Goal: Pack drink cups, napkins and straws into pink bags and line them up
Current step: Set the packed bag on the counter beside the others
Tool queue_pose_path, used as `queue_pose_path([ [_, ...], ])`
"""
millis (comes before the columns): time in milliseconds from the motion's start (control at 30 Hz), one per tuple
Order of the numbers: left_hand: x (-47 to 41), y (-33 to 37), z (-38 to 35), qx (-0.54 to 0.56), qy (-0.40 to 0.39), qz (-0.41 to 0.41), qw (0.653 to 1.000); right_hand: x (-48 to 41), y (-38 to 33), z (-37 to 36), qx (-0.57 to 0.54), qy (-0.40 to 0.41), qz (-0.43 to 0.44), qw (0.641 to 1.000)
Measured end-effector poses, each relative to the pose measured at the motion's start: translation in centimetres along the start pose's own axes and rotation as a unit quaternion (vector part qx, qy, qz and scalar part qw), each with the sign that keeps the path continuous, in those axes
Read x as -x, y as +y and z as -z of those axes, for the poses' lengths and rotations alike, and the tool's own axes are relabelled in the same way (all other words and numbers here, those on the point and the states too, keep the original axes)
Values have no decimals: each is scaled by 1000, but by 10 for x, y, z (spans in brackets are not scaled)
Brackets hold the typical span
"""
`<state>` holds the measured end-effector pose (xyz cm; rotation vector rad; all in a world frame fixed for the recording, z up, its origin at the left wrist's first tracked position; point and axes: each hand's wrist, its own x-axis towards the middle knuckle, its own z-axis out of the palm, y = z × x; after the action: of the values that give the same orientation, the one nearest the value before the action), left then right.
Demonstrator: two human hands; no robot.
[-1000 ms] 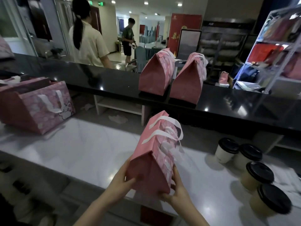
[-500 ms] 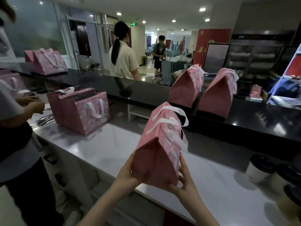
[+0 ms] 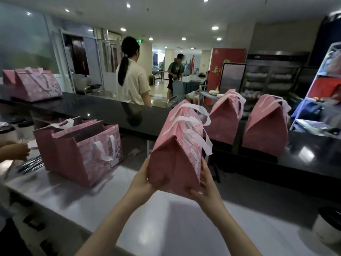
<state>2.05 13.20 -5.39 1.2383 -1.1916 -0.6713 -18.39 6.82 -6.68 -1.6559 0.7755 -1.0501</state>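
While clamped low between left hand (image 3: pixel 142 179) and right hand (image 3: pixel 205 189), fingers pressed on both sides, packed pink bag (image 3: pixel 177 154) held above near bench (image 3: pixel 77 198); could tip cups inside if tilted.

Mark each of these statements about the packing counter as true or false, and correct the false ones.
1. Both hands, left hand and right hand, grip the closed pink bag with white handles. True.
2. That bag rests flat on the white counter. False: it is held above it.
3. Two closed pink bags stand on the black upper counter. True.
4. The open pink bags with a cartoon print lie on the floor. False: they stand on the white counter.
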Motion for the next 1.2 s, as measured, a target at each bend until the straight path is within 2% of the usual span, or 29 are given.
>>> queue_pose_path([
  [167,-82,-7,37,27,-33,-20,999,-70,-9,-31,2,31,-1,1000],
  [400,-178,-26,70,8,-81,-40,996,-152,-14,-57,20,63,-4,998],
  [533,-215,-39,70,15,-92,-38,995,-183,-8,-59,33,86,-19,996],
  [800,-280,-63,34,15,-122,-28,992,-237,13,-38,128,139,-37,981],
  [1033,-326,-80,-5,-55,-62,-57,995,-289,36,-28,215,233,-21,948],
  [1200,-351,-97,-29,-87,-21,-81,993,-318,51,-24,263,271,-18,926],
])
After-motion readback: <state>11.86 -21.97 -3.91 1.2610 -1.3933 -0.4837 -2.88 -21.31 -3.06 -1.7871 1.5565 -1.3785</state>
